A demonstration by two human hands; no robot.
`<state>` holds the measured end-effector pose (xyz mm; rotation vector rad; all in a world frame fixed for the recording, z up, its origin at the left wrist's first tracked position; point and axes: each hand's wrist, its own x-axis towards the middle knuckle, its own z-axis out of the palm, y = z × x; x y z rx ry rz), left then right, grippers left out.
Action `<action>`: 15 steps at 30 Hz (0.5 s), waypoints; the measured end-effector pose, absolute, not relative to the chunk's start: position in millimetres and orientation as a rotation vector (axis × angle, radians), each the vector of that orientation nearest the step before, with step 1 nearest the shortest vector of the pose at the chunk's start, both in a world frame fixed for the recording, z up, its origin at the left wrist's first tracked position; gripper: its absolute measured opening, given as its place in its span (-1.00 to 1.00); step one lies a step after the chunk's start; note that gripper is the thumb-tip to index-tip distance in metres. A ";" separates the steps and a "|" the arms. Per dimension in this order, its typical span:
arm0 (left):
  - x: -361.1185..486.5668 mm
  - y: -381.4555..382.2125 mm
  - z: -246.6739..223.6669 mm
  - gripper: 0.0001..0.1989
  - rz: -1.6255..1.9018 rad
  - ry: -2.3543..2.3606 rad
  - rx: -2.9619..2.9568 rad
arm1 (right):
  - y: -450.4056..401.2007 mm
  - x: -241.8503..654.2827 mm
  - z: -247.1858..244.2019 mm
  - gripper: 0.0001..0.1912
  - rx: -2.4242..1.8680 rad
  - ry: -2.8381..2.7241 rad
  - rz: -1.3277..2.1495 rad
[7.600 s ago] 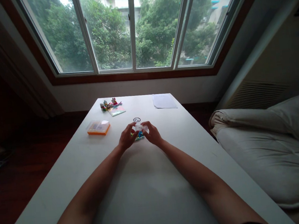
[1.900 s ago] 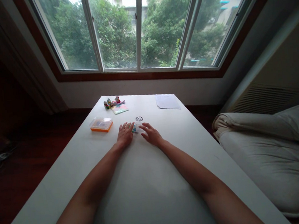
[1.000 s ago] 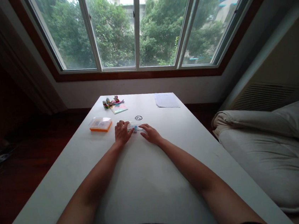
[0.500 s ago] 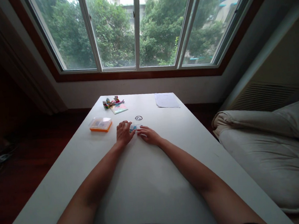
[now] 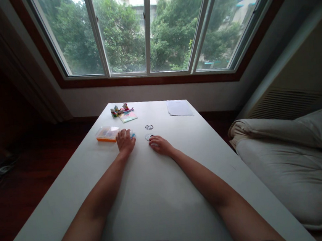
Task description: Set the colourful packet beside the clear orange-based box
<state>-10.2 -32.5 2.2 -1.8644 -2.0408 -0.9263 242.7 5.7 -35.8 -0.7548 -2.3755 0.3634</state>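
My left hand (image 5: pixel 125 142) is closed, fingers curled around a small clear piece with blue on it (image 5: pixel 133 135), just right of an orange-based box. What exactly the piece is, I cannot make out. My right hand (image 5: pixel 160 145) lies low on the table with its fingers stretched out. Its fingertips touch the edge of a clear round disc (image 5: pixel 147 137), partly hidden under them. Beyond that disc lies a second round piece with a dark rim (image 5: pixel 149 127).
The box with a clear lid (image 5: pixel 107 133) stands on the white table (image 5: pixel 157 197) at left. Behind it are several small figurines (image 5: pixel 116 110) and a pastel card (image 5: pixel 129 117). White paper sheets (image 5: pixel 179 108) lie at the back right. A beige sofa (image 5: pixel 292 160) stands to the right.
My left hand has moved left toward the box, carrying the clear and blue piece. The clear disc now shows by my right fingertips, which have hardly moved.
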 end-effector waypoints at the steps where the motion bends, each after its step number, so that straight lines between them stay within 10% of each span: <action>1: -10.9 -32.7 2.4 -0.58 -0.930 -2.041 -1.857 | 5.8 242.7 -35.8 -0.81 -0.755 -2.377 0.366; 15: -1.5 -34.2 -0.8 -0.75 -0.859 -1.864 -2.097 | 3.1 242.7 -32.5 -0.79 -0.781 -2.376 0.370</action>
